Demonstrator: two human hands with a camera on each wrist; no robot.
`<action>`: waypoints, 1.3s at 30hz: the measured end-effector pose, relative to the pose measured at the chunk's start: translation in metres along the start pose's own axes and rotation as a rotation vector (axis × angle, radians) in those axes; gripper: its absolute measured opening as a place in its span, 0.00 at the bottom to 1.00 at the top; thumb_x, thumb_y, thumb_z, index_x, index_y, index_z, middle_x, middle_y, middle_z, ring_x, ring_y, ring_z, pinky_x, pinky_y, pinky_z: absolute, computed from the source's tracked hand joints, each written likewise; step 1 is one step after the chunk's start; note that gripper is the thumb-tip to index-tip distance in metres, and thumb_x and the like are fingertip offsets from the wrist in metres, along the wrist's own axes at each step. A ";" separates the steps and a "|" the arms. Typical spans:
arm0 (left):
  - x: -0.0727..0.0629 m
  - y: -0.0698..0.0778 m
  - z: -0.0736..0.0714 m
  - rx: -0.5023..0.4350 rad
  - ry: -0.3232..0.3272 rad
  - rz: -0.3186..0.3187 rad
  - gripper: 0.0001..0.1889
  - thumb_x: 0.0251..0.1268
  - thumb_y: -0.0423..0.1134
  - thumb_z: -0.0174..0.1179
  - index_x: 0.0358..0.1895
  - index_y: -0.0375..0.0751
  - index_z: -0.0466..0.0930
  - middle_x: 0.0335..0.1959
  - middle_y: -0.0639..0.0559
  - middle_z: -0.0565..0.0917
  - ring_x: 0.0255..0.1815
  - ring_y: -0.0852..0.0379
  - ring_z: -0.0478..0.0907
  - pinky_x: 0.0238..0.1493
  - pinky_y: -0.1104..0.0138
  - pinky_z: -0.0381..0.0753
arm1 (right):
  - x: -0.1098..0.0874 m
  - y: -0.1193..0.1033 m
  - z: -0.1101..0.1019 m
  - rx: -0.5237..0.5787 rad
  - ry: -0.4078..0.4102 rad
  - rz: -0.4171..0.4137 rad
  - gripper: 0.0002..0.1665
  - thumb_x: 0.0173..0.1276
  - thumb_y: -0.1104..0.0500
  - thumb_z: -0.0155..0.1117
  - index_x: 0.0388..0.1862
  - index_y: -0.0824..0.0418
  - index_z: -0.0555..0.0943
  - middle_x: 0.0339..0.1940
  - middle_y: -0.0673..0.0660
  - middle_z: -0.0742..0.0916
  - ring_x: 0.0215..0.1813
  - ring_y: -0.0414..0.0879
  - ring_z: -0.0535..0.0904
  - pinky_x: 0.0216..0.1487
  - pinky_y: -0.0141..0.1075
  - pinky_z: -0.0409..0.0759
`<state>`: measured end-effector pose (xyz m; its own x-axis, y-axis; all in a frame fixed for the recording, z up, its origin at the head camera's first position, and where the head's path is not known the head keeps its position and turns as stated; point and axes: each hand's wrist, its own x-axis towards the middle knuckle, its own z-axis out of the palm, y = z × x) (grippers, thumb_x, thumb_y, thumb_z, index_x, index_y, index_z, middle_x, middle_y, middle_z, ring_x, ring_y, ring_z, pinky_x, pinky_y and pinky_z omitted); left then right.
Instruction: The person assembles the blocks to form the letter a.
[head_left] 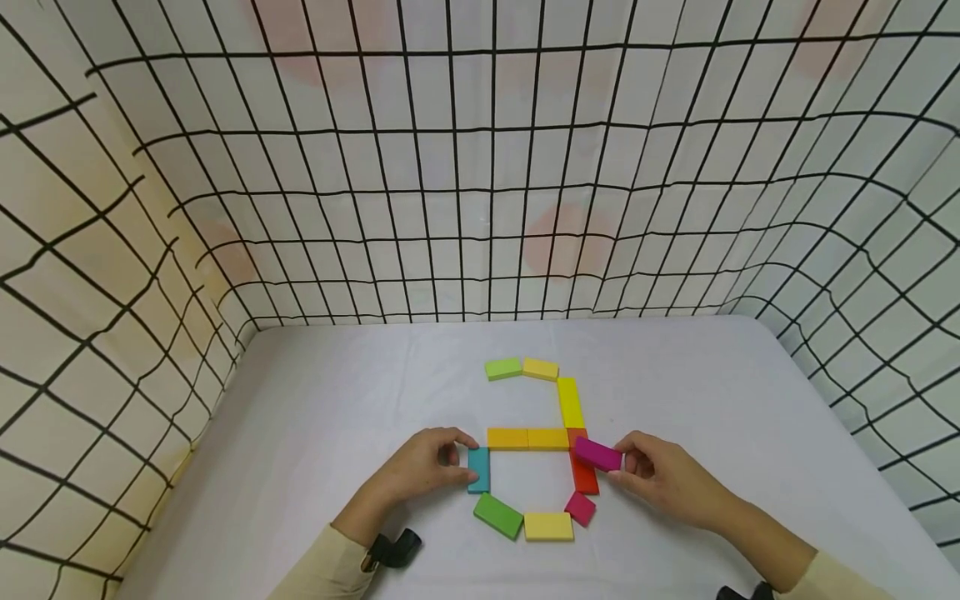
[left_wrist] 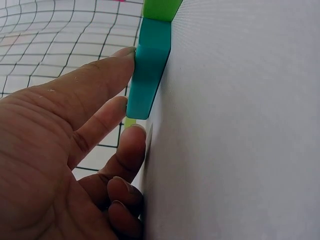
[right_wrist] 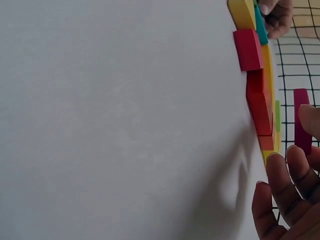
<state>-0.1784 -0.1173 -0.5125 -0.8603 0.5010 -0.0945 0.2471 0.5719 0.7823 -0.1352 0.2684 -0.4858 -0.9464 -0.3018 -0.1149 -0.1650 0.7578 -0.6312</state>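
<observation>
My left hand point(head_left: 420, 464) has its thumb and forefinger on a teal block point(head_left: 478, 471) at the left of a figure of coloured blocks. In the left wrist view the teal block point(left_wrist: 149, 67) lies against the white surface, its end close to a green block point(left_wrist: 161, 8). Between thumb and fingers, my right hand point(head_left: 671, 479) pinches a magenta block point(head_left: 599, 455). That block is held raised, partly covering the red block point(head_left: 587, 481) in the head view. The right wrist view shows the magenta block point(right_wrist: 301, 120) off the surface.
Orange blocks point(head_left: 508, 439) form the middle row. Yellow point(head_left: 570, 403) and lime point(head_left: 503, 368) blocks curve above it. Below lie a green block point(head_left: 498, 516), a pale yellow block point(head_left: 548, 527) and a crimson block point(head_left: 581, 508). A black wire grid point(head_left: 491, 192) surrounds the white table point(head_left: 337, 375).
</observation>
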 end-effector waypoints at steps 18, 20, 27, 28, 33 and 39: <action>0.000 0.001 -0.001 -0.009 0.000 -0.012 0.19 0.58 0.46 0.75 0.52 0.49 0.85 0.31 0.56 0.78 0.33 0.59 0.71 0.35 0.69 0.70 | -0.048 0.025 -0.003 0.058 -0.111 -0.112 0.14 0.69 0.44 0.70 0.47 0.45 0.78 0.38 0.41 0.82 0.41 0.32 0.76 0.44 0.28 0.79; 0.000 0.001 -0.001 -0.009 -0.001 -0.011 0.19 0.59 0.46 0.75 0.52 0.49 0.85 0.31 0.56 0.78 0.33 0.59 0.71 0.35 0.69 0.70 | -0.050 0.027 -0.001 0.034 -0.117 -0.128 0.13 0.68 0.44 0.70 0.45 0.43 0.77 0.39 0.39 0.81 0.42 0.32 0.76 0.45 0.28 0.80; 0.000 0.001 0.000 -0.019 -0.003 -0.012 0.19 0.59 0.45 0.75 0.53 0.49 0.85 0.31 0.57 0.78 0.33 0.59 0.72 0.35 0.70 0.70 | -0.050 0.026 0.006 -0.088 -0.184 -0.134 0.15 0.63 0.38 0.73 0.40 0.35 0.75 0.40 0.36 0.77 0.44 0.30 0.72 0.45 0.28 0.79; 0.000 0.001 0.000 -0.020 -0.003 -0.012 0.19 0.59 0.45 0.75 0.53 0.49 0.85 0.31 0.57 0.78 0.33 0.59 0.72 0.35 0.70 0.70 | -0.049 0.025 0.007 -0.110 -0.194 -0.123 0.16 0.62 0.36 0.73 0.39 0.35 0.75 0.40 0.35 0.76 0.44 0.30 0.71 0.44 0.28 0.78; -0.001 0.002 0.000 -0.023 -0.006 -0.015 0.19 0.59 0.45 0.75 0.52 0.49 0.85 0.30 0.57 0.77 0.33 0.59 0.71 0.35 0.70 0.70 | -0.046 0.022 0.010 -0.172 -0.211 -0.074 0.19 0.58 0.33 0.74 0.41 0.33 0.76 0.41 0.34 0.76 0.45 0.30 0.70 0.46 0.28 0.80; 0.000 0.002 -0.001 -0.024 -0.005 -0.008 0.19 0.58 0.45 0.75 0.52 0.48 0.85 0.30 0.56 0.77 0.33 0.59 0.71 0.35 0.69 0.70 | -0.043 0.020 0.014 -0.242 -0.183 -0.064 0.21 0.57 0.30 0.72 0.43 0.33 0.76 0.40 0.34 0.76 0.43 0.28 0.70 0.45 0.27 0.81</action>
<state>-0.1778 -0.1167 -0.5100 -0.8600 0.4996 -0.1037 0.2292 0.5598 0.7963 -0.0938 0.2882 -0.5041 -0.8698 -0.4360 -0.2308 -0.3051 0.8431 -0.4429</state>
